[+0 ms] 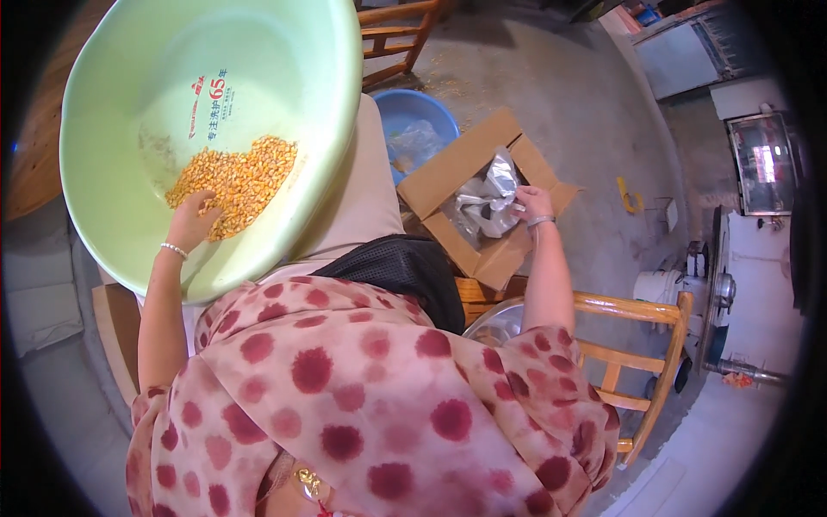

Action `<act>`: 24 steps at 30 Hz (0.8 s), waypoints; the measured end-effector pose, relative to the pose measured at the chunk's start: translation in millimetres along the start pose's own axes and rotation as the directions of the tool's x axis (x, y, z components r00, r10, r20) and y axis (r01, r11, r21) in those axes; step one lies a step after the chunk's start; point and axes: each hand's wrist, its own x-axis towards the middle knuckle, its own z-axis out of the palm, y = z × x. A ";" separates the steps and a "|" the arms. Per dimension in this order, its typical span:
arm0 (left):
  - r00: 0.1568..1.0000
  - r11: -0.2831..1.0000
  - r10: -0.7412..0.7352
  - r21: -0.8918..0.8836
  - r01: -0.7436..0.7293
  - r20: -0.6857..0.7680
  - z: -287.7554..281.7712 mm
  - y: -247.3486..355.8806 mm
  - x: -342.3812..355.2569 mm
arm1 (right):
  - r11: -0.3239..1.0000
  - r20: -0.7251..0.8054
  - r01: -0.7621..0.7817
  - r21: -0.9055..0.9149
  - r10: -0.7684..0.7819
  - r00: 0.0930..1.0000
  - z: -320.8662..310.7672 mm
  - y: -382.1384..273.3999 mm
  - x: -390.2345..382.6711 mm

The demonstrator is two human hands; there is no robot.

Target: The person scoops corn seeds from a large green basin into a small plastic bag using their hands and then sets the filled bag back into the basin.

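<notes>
A large light-green basin (314, 112) rests tilted on my lap at the left, with a heap of yellow corn kernels (250, 177) in its lower part. My left hand (193, 221) reaches into the basin, its fingers curled closed among the kernels at the heap's near left edge. Over to the right, my right hand (536, 204) grips the edge of a clear plastic bag (495, 194) between thumb and fingers. The bag is bunched up inside an open cardboard box (435, 177) whose flaps stand outward.
Behind the box, a blue basin (448, 116) on the floor holds a clear plastic bag. A wooden chair (642, 310) stands at my right, and another wooden chair (401, 34) beyond the green basin. Loose kernels lie scattered on the grey floor (551, 77). A wooden tabletop (34, 138) edges the far left.
</notes>
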 end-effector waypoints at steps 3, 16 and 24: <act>1.000 0.999 0.011 0.038 -0.011 0.006 -5.6 9.1 -2.3 | 0.962 0.027 0.031 0.270 -0.040 0.999 -5.8 4.6 -16.1; 0.938 0.964 0.260 0.015 -0.264 -0.228 -19.5 36.3 7.4 | 0.579 -0.168 0.201 0.790 -0.110 0.980 -8.3 24.3 -4.9; 0.655 0.682 0.690 -0.024 -0.731 -0.307 -27.0 198.4 2.8 | 0.515 -0.007 0.119 0.849 -0.215 0.977 23.9 1.6 -49.9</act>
